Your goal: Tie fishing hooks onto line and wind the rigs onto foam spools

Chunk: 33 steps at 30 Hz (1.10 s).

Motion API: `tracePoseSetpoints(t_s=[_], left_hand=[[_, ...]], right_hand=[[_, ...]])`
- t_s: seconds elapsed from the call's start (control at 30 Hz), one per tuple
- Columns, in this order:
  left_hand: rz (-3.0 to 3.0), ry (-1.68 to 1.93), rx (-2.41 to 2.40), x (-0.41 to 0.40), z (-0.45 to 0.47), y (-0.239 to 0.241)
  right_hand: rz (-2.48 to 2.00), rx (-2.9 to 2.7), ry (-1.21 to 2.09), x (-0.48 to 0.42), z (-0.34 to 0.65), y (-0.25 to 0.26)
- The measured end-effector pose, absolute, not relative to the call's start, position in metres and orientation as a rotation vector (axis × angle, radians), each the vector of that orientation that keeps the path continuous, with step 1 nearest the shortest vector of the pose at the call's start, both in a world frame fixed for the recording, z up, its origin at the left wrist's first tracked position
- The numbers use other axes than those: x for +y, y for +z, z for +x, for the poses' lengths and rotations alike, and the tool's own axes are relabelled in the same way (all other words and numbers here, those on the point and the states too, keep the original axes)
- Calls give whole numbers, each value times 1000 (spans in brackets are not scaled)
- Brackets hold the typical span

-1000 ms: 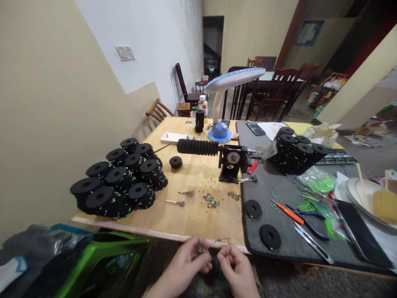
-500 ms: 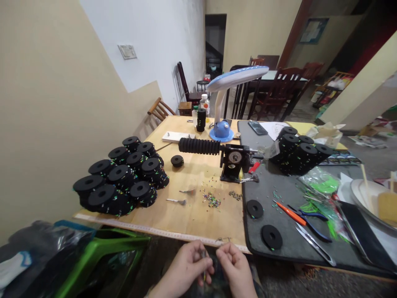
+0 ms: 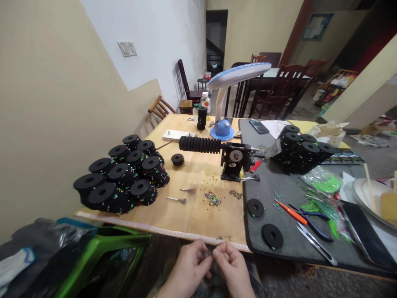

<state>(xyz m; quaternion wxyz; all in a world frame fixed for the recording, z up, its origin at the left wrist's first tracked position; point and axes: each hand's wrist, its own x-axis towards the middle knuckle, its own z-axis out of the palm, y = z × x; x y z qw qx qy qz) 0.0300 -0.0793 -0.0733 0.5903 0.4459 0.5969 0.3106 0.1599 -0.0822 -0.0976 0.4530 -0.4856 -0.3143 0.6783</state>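
Just below the table's front edge, my left hand (image 3: 192,267) and my right hand (image 3: 231,265) meet with their fingertips close together. Both are closed in a pinch. Something small and thin sits between the left fingers, too small to name; whatever the right fingertips pinch is hidden. A few fine wire pieces (image 3: 223,238) lie on the measuring tape (image 3: 173,233) along the edge. Farther in are a pile of small coloured beads (image 3: 212,199) and a heap of small metal pieces (image 3: 236,194). Two black foam discs (image 3: 272,236) lie flat on the grey mat (image 3: 226,258), right of my hands.
A black winding device (image 3: 233,161) carries a ribbed black roll (image 3: 200,145). Stacked foam spools (image 3: 120,174) fill the table's left side, with more (image 3: 297,151) at back right. A blue lamp (image 3: 222,130), orange tool (image 3: 290,212), pliers (image 3: 316,223) and tweezers (image 3: 316,244) lie around.
My right hand has moved left, bringing its fingertips up to those of my left hand. The small thin item in the left hand is now mostly covered. The view has shifted slightly.
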Motion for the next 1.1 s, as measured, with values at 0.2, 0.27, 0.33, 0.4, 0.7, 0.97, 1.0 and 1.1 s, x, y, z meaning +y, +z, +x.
tracePoseSetpoints(t_s=[0.2,0.27,0.33,0.4,0.7,0.97,1.0,1.1], left_hand=[[1258,687,1415,-78,27,-66],[1306,688,1416,-78,27,-66],[1355,683,1430,-78,27,-66],[1397,676,1442,-78,27,-66],[1075,699,1341,-77,31,-65],[699,743,1150,-72,28,-53],[688,754,1155,-72,29,-52],[695,774,1159,-73,31,-53]], right_hand=[[-1275,-820,1599,-81,160,-89],[-1274,-846,1584,-81,159,-91],[-1280,-879,1569,-82,159,-92],[-1293,-909,1547,-83,159,-93],[-1288,-810,1571,-79,157,-92],[-1174,-708,1640,-81,158,-99],[-1171,-699,1640,-81,158,-100],[-1153,-689,1653,-81,158,-103]])
